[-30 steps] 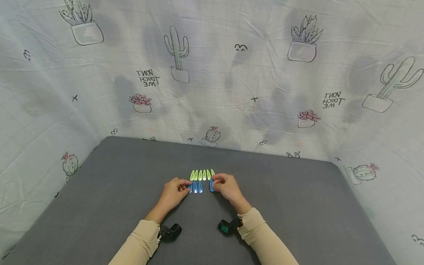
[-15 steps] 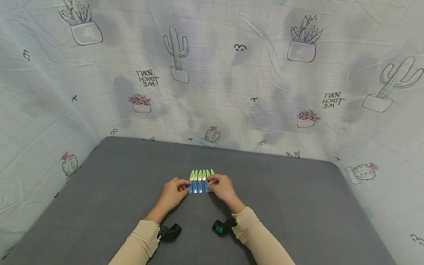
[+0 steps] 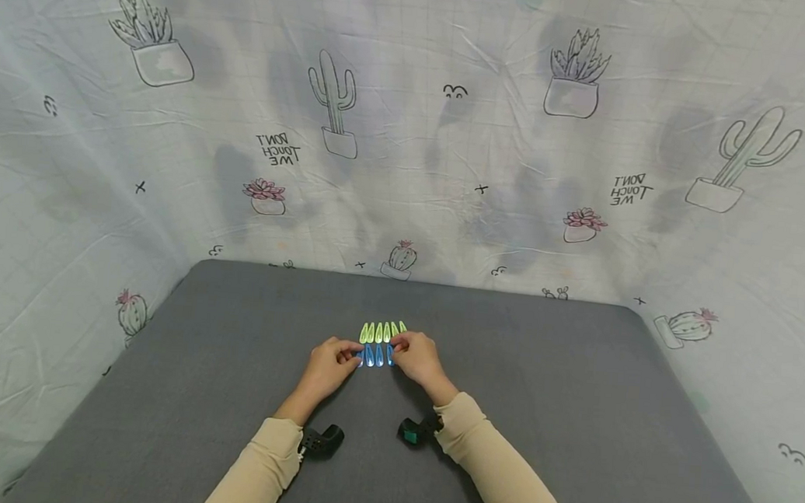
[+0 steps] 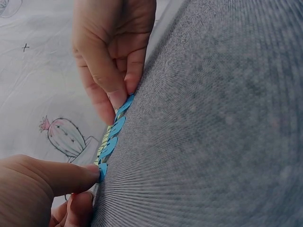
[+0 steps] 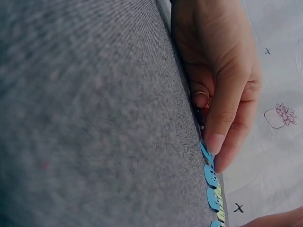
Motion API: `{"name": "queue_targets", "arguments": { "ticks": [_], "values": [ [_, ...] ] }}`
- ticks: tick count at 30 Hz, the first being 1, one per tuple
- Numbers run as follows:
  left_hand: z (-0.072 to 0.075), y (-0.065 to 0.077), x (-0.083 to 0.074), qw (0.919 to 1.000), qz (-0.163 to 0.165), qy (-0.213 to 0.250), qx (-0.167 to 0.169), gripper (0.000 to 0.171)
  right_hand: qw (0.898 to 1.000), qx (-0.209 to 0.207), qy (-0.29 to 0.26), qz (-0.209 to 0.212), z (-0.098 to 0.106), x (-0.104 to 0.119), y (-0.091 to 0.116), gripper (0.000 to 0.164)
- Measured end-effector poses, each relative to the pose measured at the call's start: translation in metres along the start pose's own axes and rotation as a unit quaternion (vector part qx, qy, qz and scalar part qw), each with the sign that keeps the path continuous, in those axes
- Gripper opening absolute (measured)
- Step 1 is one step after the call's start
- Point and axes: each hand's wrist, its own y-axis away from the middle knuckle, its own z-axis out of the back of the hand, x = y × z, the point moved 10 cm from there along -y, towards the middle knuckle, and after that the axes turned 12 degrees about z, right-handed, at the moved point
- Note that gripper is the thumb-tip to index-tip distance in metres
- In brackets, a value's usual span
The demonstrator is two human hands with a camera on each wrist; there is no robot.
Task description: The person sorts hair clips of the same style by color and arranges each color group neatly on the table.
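Note:
Several blue snap hair clips (image 3: 370, 355) lie side by side on the grey table, just in front of a row of yellow-green snap hair clips (image 3: 379, 332). At the left end of the blue row, my left hand (image 3: 330, 363) pinches the outermost blue clip (image 4: 102, 173) between thumb and finger, partly covering it. My right hand (image 3: 419, 358) holds the blue clip at the right end (image 5: 206, 152) by thumb and fingertips, close beside its neighbour. The right hand's fingers hide part of the green row's right end.
The grey cloth-covered table (image 3: 538, 417) spreads out around both hands. A pale curtain (image 3: 411, 127) with cactus drawings stands behind it and along both sides. Each wrist carries a black camera (image 3: 322, 441) below the hand.
My right hand has slid its blue clip leftward along the table, closing most of the gap to the other blue clips. The left hand stays in place at the row's left end.

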Motion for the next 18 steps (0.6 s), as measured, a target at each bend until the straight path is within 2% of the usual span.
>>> {"name": "queue_targets", "arguments": {
  "ticks": [10,18],
  "values": [
    [-0.002,0.001,-0.001,1.0,-0.006,0.0,0.003,0.015,0.998,-0.013,-0.055,-0.004,0.008,-0.009,0.005,0.017],
    [0.0,-0.001,0.003,0.9992,0.013,0.038,0.004,0.015,0.998,-0.031,-0.054,-0.004,0.041,-0.02,0.016,0.023]
  ]
}}
